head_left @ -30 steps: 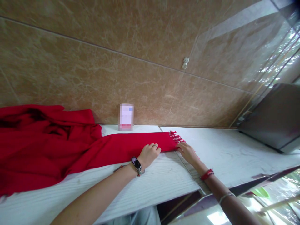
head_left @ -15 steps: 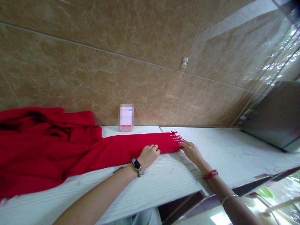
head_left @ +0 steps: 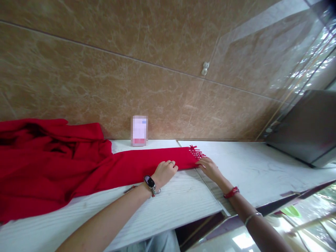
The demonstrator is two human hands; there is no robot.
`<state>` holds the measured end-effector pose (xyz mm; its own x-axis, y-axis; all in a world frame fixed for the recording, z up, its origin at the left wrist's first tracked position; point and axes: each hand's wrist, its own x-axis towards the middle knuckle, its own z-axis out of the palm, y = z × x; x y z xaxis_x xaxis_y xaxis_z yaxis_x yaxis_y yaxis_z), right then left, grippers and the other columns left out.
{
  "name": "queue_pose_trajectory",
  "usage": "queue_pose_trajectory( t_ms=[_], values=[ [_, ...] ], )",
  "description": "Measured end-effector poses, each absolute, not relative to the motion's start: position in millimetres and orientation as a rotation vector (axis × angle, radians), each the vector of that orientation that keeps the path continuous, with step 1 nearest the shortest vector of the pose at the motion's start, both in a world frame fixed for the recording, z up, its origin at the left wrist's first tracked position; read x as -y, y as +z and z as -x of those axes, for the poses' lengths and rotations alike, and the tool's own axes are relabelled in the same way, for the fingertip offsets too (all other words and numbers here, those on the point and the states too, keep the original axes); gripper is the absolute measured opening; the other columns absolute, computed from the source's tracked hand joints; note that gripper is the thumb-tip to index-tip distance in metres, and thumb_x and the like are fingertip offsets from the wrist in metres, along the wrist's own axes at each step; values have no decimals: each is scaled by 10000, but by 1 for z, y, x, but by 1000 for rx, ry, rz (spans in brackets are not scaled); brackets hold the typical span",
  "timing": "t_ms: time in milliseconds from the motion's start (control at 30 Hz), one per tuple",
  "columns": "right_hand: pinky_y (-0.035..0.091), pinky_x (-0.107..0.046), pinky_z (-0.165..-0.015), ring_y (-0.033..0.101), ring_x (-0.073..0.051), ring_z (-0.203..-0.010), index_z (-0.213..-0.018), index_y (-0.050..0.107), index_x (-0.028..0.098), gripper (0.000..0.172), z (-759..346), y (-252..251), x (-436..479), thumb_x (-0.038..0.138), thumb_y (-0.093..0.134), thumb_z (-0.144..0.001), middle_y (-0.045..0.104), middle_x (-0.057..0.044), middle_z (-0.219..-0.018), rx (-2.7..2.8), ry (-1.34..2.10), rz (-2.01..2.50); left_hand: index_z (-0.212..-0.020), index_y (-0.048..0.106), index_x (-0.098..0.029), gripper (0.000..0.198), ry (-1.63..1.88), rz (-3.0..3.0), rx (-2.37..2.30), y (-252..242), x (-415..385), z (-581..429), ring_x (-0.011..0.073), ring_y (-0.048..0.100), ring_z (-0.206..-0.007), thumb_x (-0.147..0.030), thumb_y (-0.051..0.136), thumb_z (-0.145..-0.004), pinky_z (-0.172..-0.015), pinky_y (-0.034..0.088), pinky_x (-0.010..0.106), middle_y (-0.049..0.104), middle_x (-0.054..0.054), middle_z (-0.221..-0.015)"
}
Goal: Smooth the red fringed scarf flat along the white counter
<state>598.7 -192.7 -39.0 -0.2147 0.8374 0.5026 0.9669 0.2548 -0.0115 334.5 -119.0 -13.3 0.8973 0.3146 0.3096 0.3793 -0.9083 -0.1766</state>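
A red scarf lies along the white tabletop, its right part flat in a narrow folded strip ending in a lattice of red fringe. Toward the left the cloth widens into a loose, rumpled heap. My left hand, with a ring and a watch at the wrist, is closed at the strip's near edge; its fingertips are curled under. At the near right corner, just below the fringe, my right hand pinches the scarf's edge between thumb and fingers.
Upright against the brown marbled wall stands a blurred pinkish card or screen. A dark grey box-shaped object sits at the far right of the white table. A thin dark item lies by my left wrist.
My right hand has shifted slightly left, further onto the scarf's corner. My left hand keeps its place on the cloth. The whole view has moved a little.
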Motion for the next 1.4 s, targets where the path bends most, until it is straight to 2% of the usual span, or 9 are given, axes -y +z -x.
queue_pose_trajectory(
  t_ms=[500, 567, 633, 767, 933, 1067, 1200, 1300, 1400],
  values=[
    [416, -336, -741, 550, -191, -785, -777, 622, 172, 227, -603, -38, 200, 89, 410, -784, 627, -70, -793, 2196, -466, 1697, -915, 556, -146, 114, -385, 2854, 397, -12, 119, -333, 196, 547, -858, -118, 465, -852, -638, 460, 286, 576, 75, -908],
    [418, -327, -733, 549, -185, -773, -760, 619, 170, 243, -600, -34, 202, 58, 403, -759, 622, -65, -778, 2214, -435, 1710, -926, 561, -154, 136, -365, 2930, 346, -13, 118, -333, 183, 552, -892, -113, 454, -853, -676, 463, 273, 585, 71, -951],
    [422, -321, -734, 550, -177, -768, -756, 616, 170, 263, -599, -32, 204, 30, 394, -733, 620, -58, -776, 2223, -377, 1712, -984, 555, -158, 195, -365, 3043, 281, -16, 116, -332, 170, 526, -1014, -90, 427, -853, -806, 442, 278, 578, 73, -1072],
    [439, -328, -755, 558, -174, -794, -760, 614, 166, 305, -602, -32, 206, -6, 378, -675, 624, -63, -817, 2223, -295, 1679, -1176, 460, -150, 339, -318, 3258, 198, -22, 112, -328, 182, 350, -1241, -116, 386, -846, -1026, 263, 407, 437, 80, -1322],
    [468, -333, -777, 570, -174, -870, -723, 625, 177, 357, -606, -29, 207, -19, 330, -674, 625, -78, -892, 2122, -289, 1600, -1275, 384, -271, 421, -206, 3299, 113, -25, 109, -325, 246, 225, -1301, -276, 387, -854, -1019, 174, 546, 311, 7, -1410],
    [465, -366, -853, 558, -185, -986, -906, 632, 187, 332, -594, -24, 198, 60, 353, -778, 612, -90, -1027, 1991, -301, 1575, -1332, 304, -275, 449, -199, 3257, 118, -26, 111, -326, 231, 223, -1302, -303, 311, -884, -1026, 170, 525, 307, 7, -1412],
    [412, -405, -951, 462, -213, -1157, -1182, 525, 184, 353, -576, -32, 189, 198, 409, -849, 528, -109, -1227, 2160, -143, 1624, -1357, 264, -198, 483, -183, 3217, 212, -24, 115, -325, 247, 194, -1308, -324, 287, -892, -1022, 183, 513, 270, 52, -1427],
    [377, -414, -987, 408, -211, -1209, -1245, 472, 171, 384, -571, -42, 193, 244, 378, -880, 466, -115, -1297, 2239, -47, 1689, -1342, 300, -180, 477, -174, 3174, 271, -23, 117, -324, 275, 197, -1304, -340, 303, -893, -1005, 214, 510, 266, 91, -1424],
    [397, -391, -973, 427, -195, -1194, -1250, 466, 187, 384, -574, -41, 205, 259, 406, -878, 467, -104, -1299, 2227, -24, 1707, -1294, 369, -204, 415, -277, 3126, 273, -22, 117, -324, 249, 305, -1257, -301, 344, -891, -977, 285, 461, 369, 82, -1370]
  ],
)
